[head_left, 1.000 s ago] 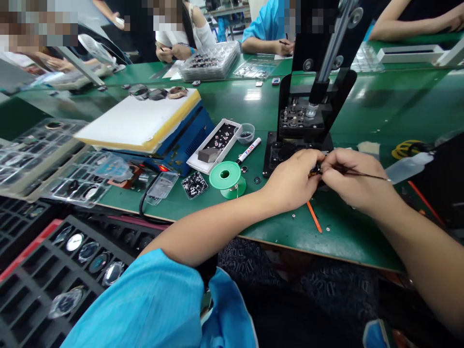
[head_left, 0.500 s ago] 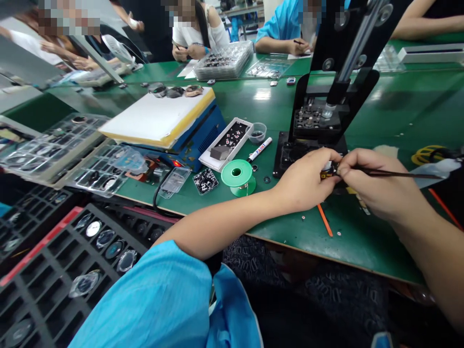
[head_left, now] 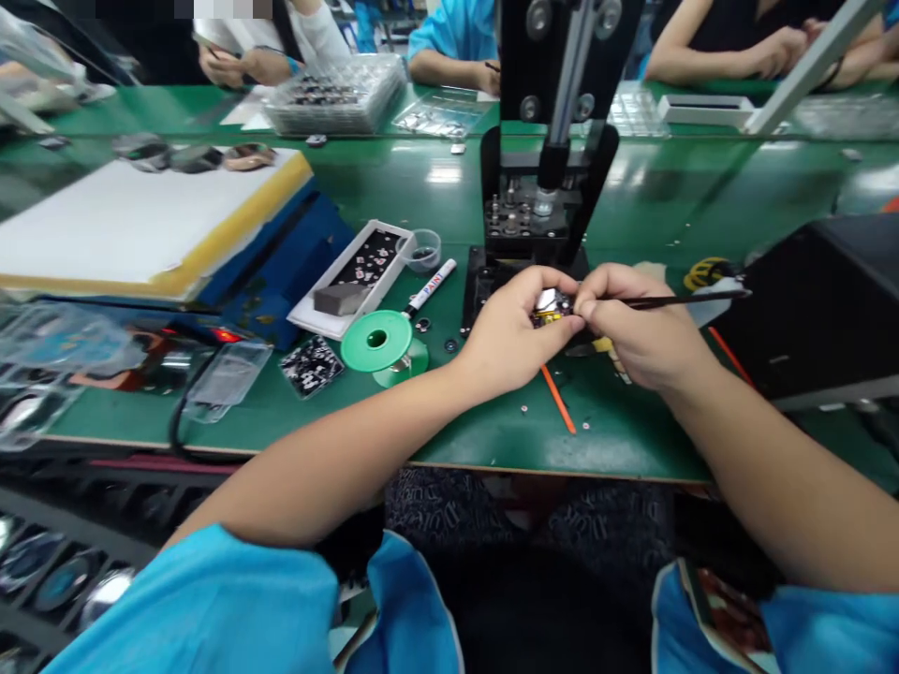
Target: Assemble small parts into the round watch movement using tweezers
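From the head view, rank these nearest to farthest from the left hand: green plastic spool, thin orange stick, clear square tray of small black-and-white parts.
1. Thin orange stick, on the wearer's side of the left hand.
2. Green plastic spool, left of the hand.
3. Clear square tray, farther left, past the spool.

This strikes me as an assembly workshop for small goods. People (head_left: pixel 319 33) line the far side of a long green bench (head_left: pixel 393 192), and a blue sleeve (head_left: pixel 449 39) there matches the short sleeves (head_left: pixel 203 599) on this side. A black press (head_left: pixel 537 220) stands on the bench, with a green spool (head_left: pixel 361 348), a paint marker (head_left: pixel 432 285) and a white tray (head_left: pixel 309 316) of tiny parts (head_left: pixel 372 251) near it. 3 round watch-like pieces (head_left: pixel 249 157) lie on a white-topped blue box (head_left: pixel 281 257), and clear trays (head_left: pixel 369 105) are stacked opposite.
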Demonstrator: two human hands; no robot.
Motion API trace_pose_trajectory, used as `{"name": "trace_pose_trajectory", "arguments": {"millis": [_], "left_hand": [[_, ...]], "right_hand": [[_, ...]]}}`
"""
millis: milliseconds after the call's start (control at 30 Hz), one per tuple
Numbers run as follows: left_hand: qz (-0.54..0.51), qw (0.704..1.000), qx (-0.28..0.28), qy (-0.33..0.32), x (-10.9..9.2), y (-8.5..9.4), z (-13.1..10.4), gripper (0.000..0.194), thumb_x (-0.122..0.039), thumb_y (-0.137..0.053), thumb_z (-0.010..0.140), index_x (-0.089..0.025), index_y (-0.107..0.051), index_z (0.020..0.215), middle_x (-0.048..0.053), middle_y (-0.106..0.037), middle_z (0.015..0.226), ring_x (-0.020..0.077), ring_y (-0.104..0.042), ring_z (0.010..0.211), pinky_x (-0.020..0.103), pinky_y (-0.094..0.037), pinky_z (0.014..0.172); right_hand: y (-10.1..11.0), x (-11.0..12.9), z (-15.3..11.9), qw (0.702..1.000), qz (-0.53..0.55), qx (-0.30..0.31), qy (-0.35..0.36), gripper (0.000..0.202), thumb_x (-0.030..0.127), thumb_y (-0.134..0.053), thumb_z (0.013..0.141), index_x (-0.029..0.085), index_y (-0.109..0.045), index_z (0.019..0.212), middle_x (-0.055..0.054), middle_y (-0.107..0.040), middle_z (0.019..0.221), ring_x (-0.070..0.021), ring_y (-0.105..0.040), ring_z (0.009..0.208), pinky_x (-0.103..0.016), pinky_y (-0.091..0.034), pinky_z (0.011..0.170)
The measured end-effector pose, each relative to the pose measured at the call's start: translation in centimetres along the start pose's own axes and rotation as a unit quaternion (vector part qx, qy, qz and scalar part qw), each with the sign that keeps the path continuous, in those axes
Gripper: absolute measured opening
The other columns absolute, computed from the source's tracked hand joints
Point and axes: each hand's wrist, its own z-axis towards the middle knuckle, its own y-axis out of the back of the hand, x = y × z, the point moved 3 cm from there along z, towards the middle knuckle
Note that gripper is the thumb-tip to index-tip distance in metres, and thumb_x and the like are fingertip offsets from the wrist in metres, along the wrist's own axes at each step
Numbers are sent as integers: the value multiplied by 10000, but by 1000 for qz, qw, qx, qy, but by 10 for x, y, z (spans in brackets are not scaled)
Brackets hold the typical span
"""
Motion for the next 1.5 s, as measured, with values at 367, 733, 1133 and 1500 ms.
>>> {"name": "trace_pose_trajectory", "arguments": {"millis": [367, 733, 1133, 1500], "left_hand": [[-30, 999, -11, 10, 1, 1, 0, 317, -230, -854, 873, -227, -687, 1143, 8, -723, 1003, 160, -631, 888, 292, -536, 801], [-60, 998, -10, 17, 1, 0, -1, 336, -218, -851, 854, -225, -679, 1143, -13, -716, 962, 151, -630, 866, 310, -538, 833], [-66, 997, -20, 23, 2, 0, 0, 351, -237, -900, 835, -229, -696, 1120, -19, -699, 926, 145, -610, 829, 292, -514, 786], [10, 1000, -26, -7, 0, 1, 0, 341, -217, -824, 858, -224, -684, 1169, 10, -736, 1059, 171, -657, 935, 319, -542, 853]], "right_hand": [[-1, 5, 1, 999, 35, -7, -4, 92, 257, -771, 759, 250, -681, 775, 22, -628, 787, -156, -493, 727, -323, -405, 682], [-2, 7, 3, 999, 49, -17, -1, 111, 290, -761, 772, 253, -659, 750, 43, -590, 742, -136, -458, 684, -324, -397, 683], [-3, 7, 3, 999, 32, -13, -8, 95, 272, -777, 757, 245, -702, 808, 31, -634, 789, -142, -487, 718, -321, -412, 688], [-4, 9, 0, 999, 25, 12, -30, 130, 329, -810, 824, 232, -731, 789, 29, -658, 731, -142, -535, 711, -317, -422, 676]]}}
